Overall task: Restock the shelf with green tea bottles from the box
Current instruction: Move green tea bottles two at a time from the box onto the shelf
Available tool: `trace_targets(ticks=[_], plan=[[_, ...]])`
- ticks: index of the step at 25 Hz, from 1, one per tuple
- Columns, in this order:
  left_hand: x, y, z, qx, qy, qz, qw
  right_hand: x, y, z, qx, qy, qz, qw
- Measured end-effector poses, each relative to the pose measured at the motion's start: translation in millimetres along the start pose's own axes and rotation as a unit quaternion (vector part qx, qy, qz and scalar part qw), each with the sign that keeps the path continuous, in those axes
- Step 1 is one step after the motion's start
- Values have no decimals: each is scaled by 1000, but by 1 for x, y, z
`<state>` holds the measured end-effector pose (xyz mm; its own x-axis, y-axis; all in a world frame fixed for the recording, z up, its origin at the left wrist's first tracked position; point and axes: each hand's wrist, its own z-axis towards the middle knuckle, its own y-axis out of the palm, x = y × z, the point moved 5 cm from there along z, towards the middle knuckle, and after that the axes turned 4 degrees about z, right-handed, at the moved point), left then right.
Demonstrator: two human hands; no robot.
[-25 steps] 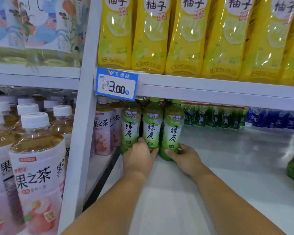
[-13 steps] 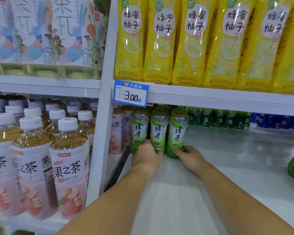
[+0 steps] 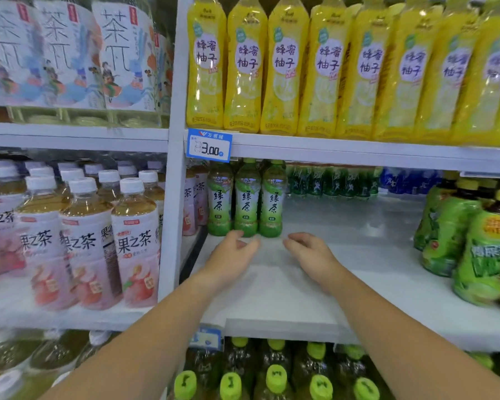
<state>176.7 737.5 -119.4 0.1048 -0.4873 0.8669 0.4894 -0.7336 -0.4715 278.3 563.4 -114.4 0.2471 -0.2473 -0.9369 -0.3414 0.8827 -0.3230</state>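
Three green tea bottles with green-and-white labels stand upright in a row at the back left of the white middle shelf. My left hand hovers just in front of them, fingers loosely curled, holding nothing. My right hand is a little to the right, also in front of the bottles and apart from them, fingers relaxed and empty. The box is not in view.
Larger green bottles crowd the shelf's right end. Peach tea bottles fill the left bay beyond a white upright post. Yellow bottles sit above, a price tag on that shelf's edge. Dark bottles with green caps stand below.
Both hands have let go of the green tea bottles and drawn back toward me. The camera has pulled back and tilted, showing more of the shelves.
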Motion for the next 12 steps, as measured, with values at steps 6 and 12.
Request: trace_targets(ticks=[6,12], plan=[[8,-10,-47,-92,2,4,996,1,-18,-52,-39,36,2,999],[21,-19,-118,-139,-89,-15,986,10,-41,-130,-30,132,87,987]])
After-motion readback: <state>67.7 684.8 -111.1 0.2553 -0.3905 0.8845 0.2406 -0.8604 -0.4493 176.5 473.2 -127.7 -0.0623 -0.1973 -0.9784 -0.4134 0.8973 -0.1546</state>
